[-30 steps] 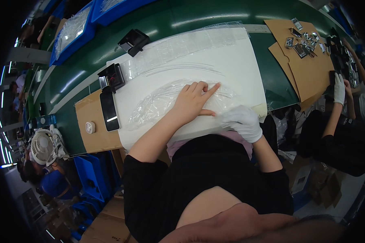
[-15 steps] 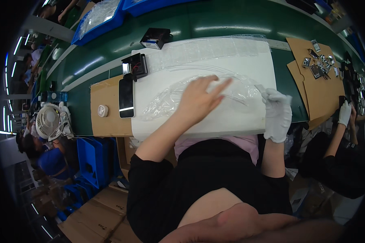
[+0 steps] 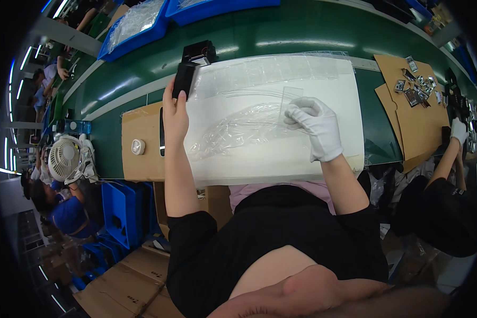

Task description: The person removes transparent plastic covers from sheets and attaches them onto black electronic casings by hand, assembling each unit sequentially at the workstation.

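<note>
My left hand (image 3: 176, 114), bare, is closed on a small black box (image 3: 184, 80) and holds it raised at the left edge of the white sheet (image 3: 323, 153). In a white glove, my right hand (image 3: 315, 124) pinches a thin, clear rectangular plate (image 3: 291, 97) between thumb and fingers. The plate stands tilted above a crumpled sheet of clear plastic film (image 3: 238, 127). Just beyond the held box sits a second black box (image 3: 199, 51). A dark phone (image 3: 161, 132) lies beside my left forearm, mostly hidden by it.
Clear plastic strips (image 3: 281, 69) run along the sheet's far side. Cardboard (image 3: 143, 124) with a white roll (image 3: 138, 147) lies at left. At right, small shiny parts (image 3: 421, 87) rest on more cardboard (image 3: 408, 124). Blue trays (image 3: 222, 13) stand behind. A co-worker's gloved hand (image 3: 458, 131) works at far right.
My left hand has moved from over the film to the left and picked up the nearer black box. My right hand has come leftward over the film with the clear plate.
</note>
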A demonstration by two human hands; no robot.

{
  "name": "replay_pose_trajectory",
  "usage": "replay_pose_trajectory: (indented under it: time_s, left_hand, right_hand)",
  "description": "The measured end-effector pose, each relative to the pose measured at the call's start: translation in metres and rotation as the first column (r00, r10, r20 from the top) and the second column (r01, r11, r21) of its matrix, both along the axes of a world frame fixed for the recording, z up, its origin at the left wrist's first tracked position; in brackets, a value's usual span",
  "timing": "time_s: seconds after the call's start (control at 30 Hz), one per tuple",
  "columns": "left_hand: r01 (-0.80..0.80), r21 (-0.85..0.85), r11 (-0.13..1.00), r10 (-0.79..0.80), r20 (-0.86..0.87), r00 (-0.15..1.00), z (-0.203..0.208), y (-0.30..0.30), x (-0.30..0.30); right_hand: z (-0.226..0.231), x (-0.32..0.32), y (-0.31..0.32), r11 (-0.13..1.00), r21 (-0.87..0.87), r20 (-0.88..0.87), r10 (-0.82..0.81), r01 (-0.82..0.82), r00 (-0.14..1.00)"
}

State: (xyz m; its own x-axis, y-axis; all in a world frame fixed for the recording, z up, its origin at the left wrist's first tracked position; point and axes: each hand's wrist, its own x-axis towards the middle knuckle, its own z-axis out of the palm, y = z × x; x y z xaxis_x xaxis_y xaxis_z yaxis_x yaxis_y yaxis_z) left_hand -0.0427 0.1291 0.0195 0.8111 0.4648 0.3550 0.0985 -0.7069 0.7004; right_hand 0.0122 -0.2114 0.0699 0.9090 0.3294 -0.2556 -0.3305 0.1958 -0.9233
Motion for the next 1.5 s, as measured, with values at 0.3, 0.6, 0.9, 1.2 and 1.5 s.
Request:
replay_pose_trajectory:
  time_s: [0.3,0.6,0.9,1.2,1.5]
  left_hand:
    - [0.147,-0.988,0.052,-0.104,0.141,0.985,0.017,-0.104,-0.003]
    - [0.033,-0.999,0.020,-0.326,0.024,0.945,0.013,-0.123,0.002]
    - [0.016,-0.962,0.272,-0.412,-0.101,0.905,0.016,-0.146,0.037]
    - [0.402,0.173,0.899,-0.420,0.086,0.903,0.003,-0.089,0.154]
    - [-0.028,0.693,0.720,0.122,-0.086,0.989,-0.036,0.080,0.089]
  right_hand:
    - [0.015,-0.001,0.029,0.981,0.163,-0.026,0.115,-0.109,0.993]
    - [0.015,0.007,0.017,0.942,0.038,-0.019,0.335,-0.334,0.942]
    - [0.010,0.017,-0.011,0.888,-0.311,0.129,0.394,-0.340,0.910]
    - [-0.022,0.003,-0.020,0.518,-0.688,0.725,0.522,0.509,0.449]
    - [-0.067,-0.013,-0.050,0.600,-0.667,0.743,0.485,0.442,0.462]
